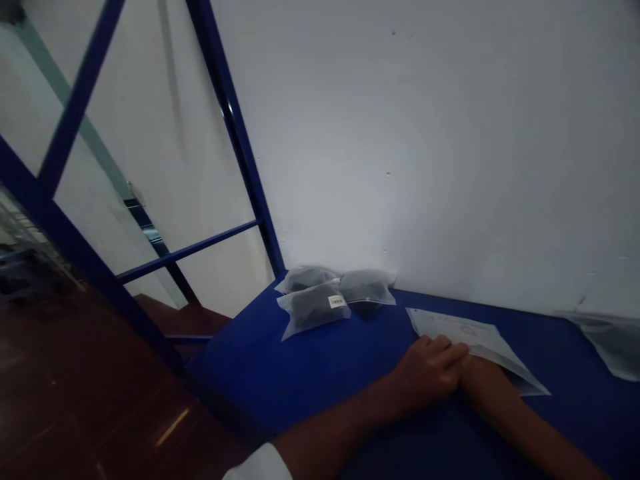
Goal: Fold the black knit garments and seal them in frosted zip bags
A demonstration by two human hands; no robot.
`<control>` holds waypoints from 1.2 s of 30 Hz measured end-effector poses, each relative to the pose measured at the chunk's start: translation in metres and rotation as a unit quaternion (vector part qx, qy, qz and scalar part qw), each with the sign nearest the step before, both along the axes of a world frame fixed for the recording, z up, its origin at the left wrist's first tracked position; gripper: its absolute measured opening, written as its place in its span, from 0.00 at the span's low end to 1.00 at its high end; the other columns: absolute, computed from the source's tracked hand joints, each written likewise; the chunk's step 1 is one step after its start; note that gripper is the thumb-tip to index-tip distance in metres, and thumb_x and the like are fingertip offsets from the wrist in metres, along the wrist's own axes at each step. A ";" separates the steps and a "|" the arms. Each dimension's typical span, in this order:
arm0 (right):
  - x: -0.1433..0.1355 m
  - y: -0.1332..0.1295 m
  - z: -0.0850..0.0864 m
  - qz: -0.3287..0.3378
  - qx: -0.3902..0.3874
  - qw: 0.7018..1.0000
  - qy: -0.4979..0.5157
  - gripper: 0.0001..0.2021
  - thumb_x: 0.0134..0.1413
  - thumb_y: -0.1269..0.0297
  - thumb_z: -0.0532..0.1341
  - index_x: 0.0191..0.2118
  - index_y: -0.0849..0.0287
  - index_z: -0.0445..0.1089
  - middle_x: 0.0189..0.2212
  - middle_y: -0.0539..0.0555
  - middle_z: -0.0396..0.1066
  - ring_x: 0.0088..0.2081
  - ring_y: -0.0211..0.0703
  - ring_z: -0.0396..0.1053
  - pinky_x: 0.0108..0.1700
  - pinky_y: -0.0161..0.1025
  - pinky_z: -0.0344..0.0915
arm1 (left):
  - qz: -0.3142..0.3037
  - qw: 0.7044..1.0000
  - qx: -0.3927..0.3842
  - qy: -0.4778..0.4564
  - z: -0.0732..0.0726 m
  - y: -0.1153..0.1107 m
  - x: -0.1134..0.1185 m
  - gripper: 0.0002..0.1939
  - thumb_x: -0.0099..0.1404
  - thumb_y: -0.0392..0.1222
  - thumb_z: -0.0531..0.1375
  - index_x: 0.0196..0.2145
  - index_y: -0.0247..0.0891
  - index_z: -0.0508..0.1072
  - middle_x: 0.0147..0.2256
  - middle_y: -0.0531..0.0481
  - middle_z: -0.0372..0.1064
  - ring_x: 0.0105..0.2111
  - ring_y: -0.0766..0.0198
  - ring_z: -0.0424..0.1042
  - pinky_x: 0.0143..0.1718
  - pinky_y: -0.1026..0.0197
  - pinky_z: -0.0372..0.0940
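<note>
A flat, frosted plastic bag [463, 328] with faint print lies on the blue shelf [280, 380]. My left hand [433, 368] is closed on the near edge of its mouth, fingers pinching the film. From the right, my right hand [473, 375] reaches into the mouth of the bag; the wrist shows, while the fingers are hidden inside. Whether they hold anything I cannot make out. The bag's near right corner stands lifted, with a dark gap below the upper film.
Three filled frosted bags sit at the back left, the front bag [315, 307] bearing a barcode label [337, 301]. Another frosted bag [613, 343] lies at the far right. Behind rises a white wall [425, 147]. A blue metal frame [240, 140] bounds the left side, above a reddish floor [75, 400].
</note>
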State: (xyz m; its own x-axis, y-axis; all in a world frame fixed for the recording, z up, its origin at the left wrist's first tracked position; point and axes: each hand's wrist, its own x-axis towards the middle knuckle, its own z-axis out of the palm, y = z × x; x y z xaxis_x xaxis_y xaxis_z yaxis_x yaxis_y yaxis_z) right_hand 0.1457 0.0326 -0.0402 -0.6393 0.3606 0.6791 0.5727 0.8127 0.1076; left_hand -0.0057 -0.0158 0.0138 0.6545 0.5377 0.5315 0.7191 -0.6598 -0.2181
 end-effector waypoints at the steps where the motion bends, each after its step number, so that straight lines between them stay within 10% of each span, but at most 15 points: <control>1: 0.003 -0.006 0.005 0.002 0.018 1.000 0.001 0.17 0.54 0.79 0.48 0.30 0.57 0.71 0.23 0.54 0.71 0.26 0.44 0.72 0.34 0.40 0.67 | 0.010 1.000 -0.002 -0.004 0.001 0.000 -0.002 0.17 0.68 0.33 0.47 0.51 0.28 0.67 0.53 0.42 0.66 0.43 0.60 0.65 0.37 0.58 0.64; 7: 0.047 -0.017 0.039 0.068 0.119 0.990 -0.015 0.16 0.60 0.70 0.51 0.51 0.56 0.66 0.43 0.55 0.73 0.43 0.47 0.71 0.48 0.45 0.66 | 0.042 0.996 -0.074 0.010 0.009 0.000 -0.014 0.19 0.63 0.38 0.55 0.52 0.33 0.66 0.57 0.42 0.61 0.53 0.55 0.60 0.50 0.52 0.60; 10: 0.074 0.003 0.037 -0.050 0.014 0.999 -0.001 0.22 0.59 0.51 0.52 0.52 0.59 0.66 0.46 0.62 0.69 0.43 0.57 0.70 0.42 0.53 0.68 | 0.004 0.994 -0.107 0.037 0.009 0.003 -0.021 0.18 0.64 0.39 0.55 0.52 0.37 0.67 0.56 0.44 0.61 0.54 0.56 0.60 0.48 0.54 0.62; 15: 0.101 0.027 0.014 -0.031 -0.145 0.989 0.016 0.21 0.60 0.48 0.49 0.50 0.55 0.67 0.46 0.60 0.68 0.40 0.49 0.73 0.37 0.41 0.72 | -0.082 0.983 -0.148 0.071 0.015 0.009 -0.038 0.16 0.66 0.36 0.53 0.51 0.41 0.69 0.55 0.49 0.63 0.52 0.60 0.62 0.46 0.59 0.64; 23: 0.101 0.026 0.013 -0.035 -0.217 0.974 0.054 0.20 0.58 0.46 0.51 0.45 0.55 0.68 0.43 0.59 0.70 0.40 0.49 0.73 0.39 0.40 0.72 | -0.065 0.984 -0.139 0.087 0.022 0.009 -0.047 0.18 0.68 0.37 0.51 0.55 0.43 0.66 0.54 0.47 0.64 0.49 0.61 0.66 0.41 0.62 0.66; 36: 0.087 0.010 0.033 0.009 -0.168 0.983 0.066 0.20 0.59 0.46 0.52 0.40 0.56 0.71 0.36 0.56 0.74 0.35 0.44 0.75 0.35 0.35 0.73 | 0.026 0.997 -0.020 0.067 0.010 -0.005 -0.014 0.19 0.68 0.40 0.50 0.54 0.32 0.65 0.63 0.40 0.49 0.61 0.53 0.52 0.60 0.51 0.49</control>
